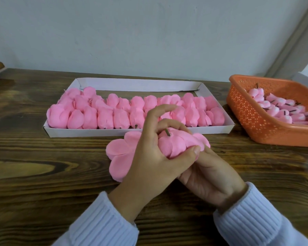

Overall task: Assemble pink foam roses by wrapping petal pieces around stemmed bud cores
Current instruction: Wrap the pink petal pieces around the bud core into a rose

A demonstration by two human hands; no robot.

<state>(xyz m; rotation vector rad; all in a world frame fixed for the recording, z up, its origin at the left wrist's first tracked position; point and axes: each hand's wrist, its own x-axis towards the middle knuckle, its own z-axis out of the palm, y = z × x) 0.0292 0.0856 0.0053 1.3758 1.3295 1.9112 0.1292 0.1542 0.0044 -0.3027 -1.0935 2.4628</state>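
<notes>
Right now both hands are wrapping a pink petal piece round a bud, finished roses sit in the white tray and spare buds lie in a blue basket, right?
Nearly: the head view shows the basket is orange, not blue. The rest stands: left hand and right hand wrap the petal piece, roses sit in the white tray, spare buds lie in the basket.

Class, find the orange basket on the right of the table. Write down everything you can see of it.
The orange basket looks like moulded plastic, its sloping walls pierced with small holes under a smooth, rounded rim. It sits flat on the wooden table, right of the white tray and apart from it, partly cut off by the picture's edge. Inside lie pink-and-white bud cores with dark stems.
</notes>
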